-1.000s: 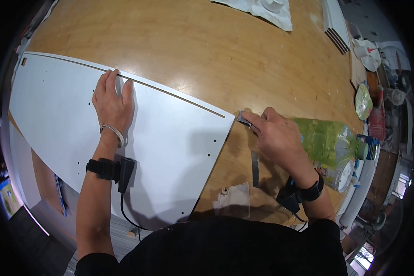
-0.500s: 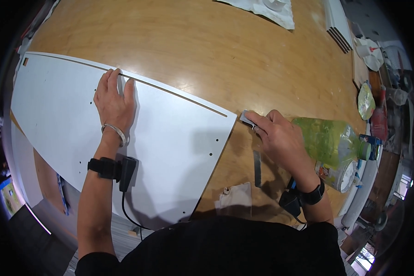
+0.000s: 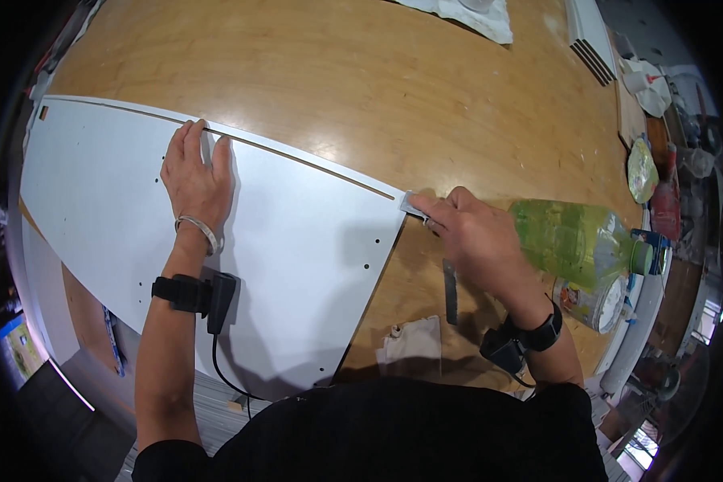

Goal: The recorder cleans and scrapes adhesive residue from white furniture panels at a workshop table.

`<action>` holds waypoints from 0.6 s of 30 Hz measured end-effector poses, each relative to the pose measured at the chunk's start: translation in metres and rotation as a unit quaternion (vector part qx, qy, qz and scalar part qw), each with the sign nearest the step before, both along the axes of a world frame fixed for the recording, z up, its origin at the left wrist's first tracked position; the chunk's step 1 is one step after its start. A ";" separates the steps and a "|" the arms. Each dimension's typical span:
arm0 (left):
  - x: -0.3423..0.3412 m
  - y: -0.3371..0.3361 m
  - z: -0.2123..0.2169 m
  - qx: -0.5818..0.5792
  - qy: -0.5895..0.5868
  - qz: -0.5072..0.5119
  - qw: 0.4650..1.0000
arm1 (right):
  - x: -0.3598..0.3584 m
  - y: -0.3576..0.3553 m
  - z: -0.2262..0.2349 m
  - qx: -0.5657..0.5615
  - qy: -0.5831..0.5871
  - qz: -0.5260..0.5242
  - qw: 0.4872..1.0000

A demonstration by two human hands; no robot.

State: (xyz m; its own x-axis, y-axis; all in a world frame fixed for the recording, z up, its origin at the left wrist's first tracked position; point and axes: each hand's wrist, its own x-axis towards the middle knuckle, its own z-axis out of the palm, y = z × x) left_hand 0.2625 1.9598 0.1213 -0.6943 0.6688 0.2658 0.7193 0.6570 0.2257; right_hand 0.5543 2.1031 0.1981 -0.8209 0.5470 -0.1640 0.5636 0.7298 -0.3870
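A large white panel (image 3: 297, 249) with a long narrow groove and several small drilled holes lies on the wooden table. My left hand (image 3: 197, 177) rests flat on it, palm down, fingertips reaching the groove near the far edge. My right hand (image 3: 478, 241) is closed on a small grey flat piece (image 3: 411, 204), its exact kind hard to make out. That piece is against the panel's far right corner, just past the groove's end. Below my right hand, a dark metal strip (image 3: 451, 297) with a rough edge lies on the table.
Right of my right hand lies a clear bottle of yellow-green liquid (image 3: 566, 241), beside a tub (image 3: 582, 299). A folded beige cloth (image 3: 414, 345) sits near me. At the back are a white sheet (image 3: 490, 26) and stacked white boards (image 3: 593, 44). A cable (image 3: 221, 369) hangs from my left wrist.
My right hand has moved slightly left, bringing the small grey piece from beside the panel onto its far right corner. My left hand stays almost in place on the panel.
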 end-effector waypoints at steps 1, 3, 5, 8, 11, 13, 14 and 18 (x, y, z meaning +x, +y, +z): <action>0.000 0.000 0.001 0.001 -0.002 0.003 1.000 | 0.000 0.000 -0.002 0.019 -0.015 0.012 1.000; 0.000 0.001 0.001 -0.003 0.001 0.001 1.000 | 0.003 0.001 -0.002 0.038 -0.030 0.022 0.999; -0.001 0.001 0.001 -0.007 0.004 0.000 1.000 | 0.007 0.005 -0.001 0.076 -0.025 0.019 0.997; 0.000 -0.001 0.001 -0.008 0.004 -0.001 1.000 | 0.011 -0.007 0.005 0.011 0.051 -0.057 0.997; 0.001 0.000 0.004 0.003 -0.007 0.005 1.000 | 0.022 -0.020 -0.021 -0.048 0.114 -0.074 0.990; 0.003 0.002 0.004 -0.005 -0.010 0.006 1.000 | 0.025 -0.028 -0.033 -0.060 0.115 -0.091 0.987; 0.003 0.003 0.004 -0.005 -0.009 0.002 1.000 | 0.024 -0.029 -0.037 -0.074 0.116 -0.104 0.985; 0.003 0.002 0.003 -0.007 -0.002 0.002 1.000 | 0.019 -0.032 -0.039 -0.094 0.128 -0.114 0.981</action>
State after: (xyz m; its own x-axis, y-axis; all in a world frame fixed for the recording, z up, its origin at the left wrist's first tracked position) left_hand 0.2657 1.9620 0.1242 -0.6978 0.6696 0.2544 0.7159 0.6628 0.2194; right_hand 0.5736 2.0711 0.1594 -0.7076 0.7016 -0.0846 0.5718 0.4980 -0.6519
